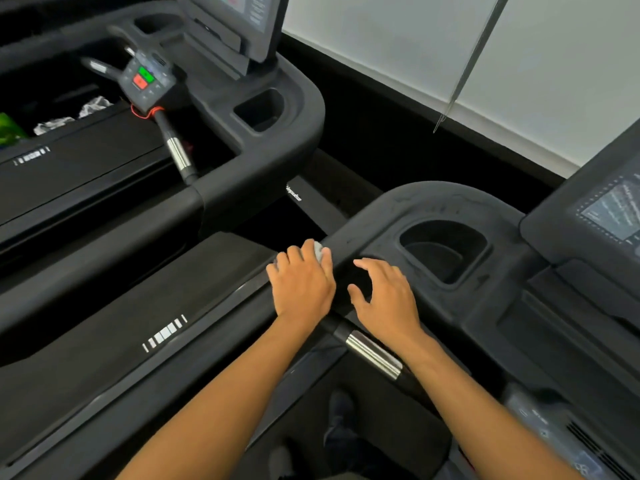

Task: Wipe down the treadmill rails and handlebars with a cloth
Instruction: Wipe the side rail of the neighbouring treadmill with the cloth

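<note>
My left hand (pixel 303 282) presses a small pale cloth (pixel 318 251) onto the left end of the black treadmill handrail (pixel 349 233); only a bit of cloth shows past the fingertips. My right hand (pixel 388 296) rests just to the right on the same dark console surface, fingers spread, holding nothing. Below the hands a handlebar with a silver grip sensor (pixel 372 355) runs diagonally toward me.
A cup holder recess (pixel 446 251) lies right of my hands, and the console screen (pixel 613 209) stands at far right. A second treadmill (pixel 242 143) stands to the left, with its own control pad (pixel 145 77) and crumpled papers (pixel 91 107). My shoes (pixel 341 420) show below.
</note>
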Tool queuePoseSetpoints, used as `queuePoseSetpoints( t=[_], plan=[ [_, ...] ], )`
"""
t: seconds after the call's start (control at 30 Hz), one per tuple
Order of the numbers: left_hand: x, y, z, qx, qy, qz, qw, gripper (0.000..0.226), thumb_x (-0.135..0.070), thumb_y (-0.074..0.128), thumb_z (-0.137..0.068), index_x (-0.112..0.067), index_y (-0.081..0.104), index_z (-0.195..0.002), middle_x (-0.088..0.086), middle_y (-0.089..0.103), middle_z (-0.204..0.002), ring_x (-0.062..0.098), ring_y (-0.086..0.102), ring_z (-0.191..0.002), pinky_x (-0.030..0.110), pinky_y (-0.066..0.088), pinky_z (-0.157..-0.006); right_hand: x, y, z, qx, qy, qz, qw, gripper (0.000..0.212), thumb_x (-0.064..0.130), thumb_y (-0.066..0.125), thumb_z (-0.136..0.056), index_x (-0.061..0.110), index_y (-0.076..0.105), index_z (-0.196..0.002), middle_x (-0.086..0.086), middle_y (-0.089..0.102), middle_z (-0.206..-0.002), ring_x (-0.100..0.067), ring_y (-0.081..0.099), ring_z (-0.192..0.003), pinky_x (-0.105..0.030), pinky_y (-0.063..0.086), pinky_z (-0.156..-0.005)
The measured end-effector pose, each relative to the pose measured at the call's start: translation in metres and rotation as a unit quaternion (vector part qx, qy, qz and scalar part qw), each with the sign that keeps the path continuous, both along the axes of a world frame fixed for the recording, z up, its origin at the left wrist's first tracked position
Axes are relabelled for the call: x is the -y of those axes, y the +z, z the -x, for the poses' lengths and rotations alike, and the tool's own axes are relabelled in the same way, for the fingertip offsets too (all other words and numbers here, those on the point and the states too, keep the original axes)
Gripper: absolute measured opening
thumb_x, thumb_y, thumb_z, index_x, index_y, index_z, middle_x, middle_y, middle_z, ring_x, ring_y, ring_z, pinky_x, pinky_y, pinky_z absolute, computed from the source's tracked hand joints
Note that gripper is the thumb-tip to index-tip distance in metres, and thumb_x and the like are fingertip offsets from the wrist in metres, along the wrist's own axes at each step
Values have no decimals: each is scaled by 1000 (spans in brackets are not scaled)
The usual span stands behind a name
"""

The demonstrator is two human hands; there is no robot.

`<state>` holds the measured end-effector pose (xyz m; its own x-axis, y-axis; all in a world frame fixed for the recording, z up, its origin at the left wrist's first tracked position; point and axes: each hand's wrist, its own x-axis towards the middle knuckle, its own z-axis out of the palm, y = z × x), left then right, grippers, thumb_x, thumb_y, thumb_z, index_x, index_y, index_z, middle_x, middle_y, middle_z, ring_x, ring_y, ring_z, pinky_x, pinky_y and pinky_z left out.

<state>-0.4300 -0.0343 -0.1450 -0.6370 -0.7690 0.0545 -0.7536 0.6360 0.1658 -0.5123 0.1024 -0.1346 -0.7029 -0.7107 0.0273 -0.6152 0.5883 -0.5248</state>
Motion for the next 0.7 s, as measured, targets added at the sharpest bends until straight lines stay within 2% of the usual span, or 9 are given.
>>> queuePoseSetpoints(
  t=[0.07,0.17,0.23,0.3,0.37,0.43,0.5,0.6,0.7],
  plan=[
    [2,4,32,-6,-18,-29,999,49,-48,33,-109,-14,64,-129,12,71,-104,35,66,-92,48,48,-78,-4,2,13,-18,4,1,1000,48,36,66,-93,24,54,-138,6,55,-141,-16,50,-127,-32,37,-108],
    [15,16,80,-55,-35,-144,987,53,-47,28,-111,-14,57,-140,16,67,-125,39,62,-113,52,45,-95,-12,6,29,-55,-2,4,998,49,31,70,-90,21,56,-136,2,55,-142,-19,50,-127,-35,39,-107],
    [21,21,101,-67,-55,-178,980,54,-46,27,-111,-15,51,-147,16,61,-136,39,58,-122,53,40,-102,-17,8,39,-84,-5,-1,996,50,27,72,-89,19,57,-135,-1,55,-142,-21,51,-126,-38,42,-105],
    [21,18,105,-35,-89,-148,984,57,-48,27,-110,-18,44,-155,16,60,-139,38,58,-123,53,40,-102,-22,10,47,-111,-4,-15,994,51,26,73,-88,16,57,-136,-3,55,-143,-22,51,-126,-39,44,-103],
    [16,8,90,-10,-102,-67,993,61,-52,27,-109,-19,39,-159,15,66,-129,36,64,-111,50,46,-91,-25,9,54,-128,-5,-45,991,55,28,73,-88,15,55,-138,-5,53,-145,-24,51,-127,-40,45,-104],
    [9,0,63,11,-112,1,994,63,-55,27,-108,-18,43,-157,13,69,-116,33,66,-97,47,49,-79,-26,8,57,-131,-7,-69,989,60,31,73,-88,15,52,-141,-7,51,-146,-24,50,-129,-40,43,-106],
    [5,-1,30,28,-117,41,992,64,-56,28,-108,-17,42,-156,12,66,-111,31,63,-92,45,49,-76,-25,7,55,-126,-6,-79,989,62,33,73,-88,15,50,-142,-7,50,-147,-25,49,-131,-40,44,-107],
    [4,0,-32,60,-123,71,988,66,-57,32,-109,-17,32,-161,12,59,-120,29,59,-97,43,46,-79,-21,6,47,-124,0,-88,988,62,34,72,-87,15,50,-143,-8,50,-148,-25,48,-131,-41,44,-107],
    [6,-5,-100,87,-126,82,985,71,-52,40,-107,-15,22,-165,19,50,-138,36,55,-115,47,46,-91,-16,8,39,-140,-4,-97,985,62,35,72,-87,15,50,-143,-8,49,-149,-26,49,-130,-41,44,-106]
  ],
)
